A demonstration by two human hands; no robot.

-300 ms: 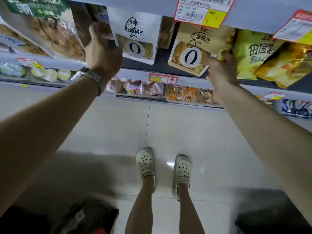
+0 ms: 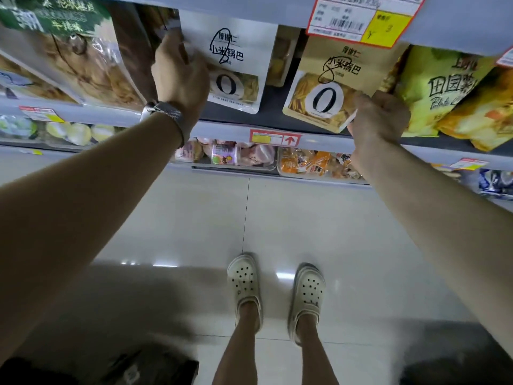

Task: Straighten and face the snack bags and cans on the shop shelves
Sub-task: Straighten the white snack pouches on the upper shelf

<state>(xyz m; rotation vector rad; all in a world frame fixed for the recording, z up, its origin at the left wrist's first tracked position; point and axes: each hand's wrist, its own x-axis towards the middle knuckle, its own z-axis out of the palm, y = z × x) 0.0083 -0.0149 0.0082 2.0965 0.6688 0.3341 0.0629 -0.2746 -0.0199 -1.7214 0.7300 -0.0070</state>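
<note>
At the bottom of the frame, two white clogs stand on the pale tiled floor, toes toward the shelving. Both bare arms reach up and away from them.

Higher, at upper centre-left, the left hand, with a watch at its wrist, has its fingers curled round the left edge of the white bag. That bag stands nearly upright and faces front. At centre-right, the right hand is closed tight, pinching the lower right corner of the tan bag. This one is tilted, its bottom swung toward the centre and sitting close to the shelf lip. A gap lies between the two bags.

Just right of the tan bag, a green bag leans against it, with an orange bag slumped in front. A price tag hangs from the shelf above, over the tan bag's top. Beneath the lip, small packs fill a lower shelf.

The main risk, as I judge it, is the tan bag. Held by one corner only, it may pivot or slide over the lip and drop to the floor if tugged forward. Shifting it could also rob the green bag of its prop, so the slumped pile slides. Lifting it too high could knock the tag.
</note>
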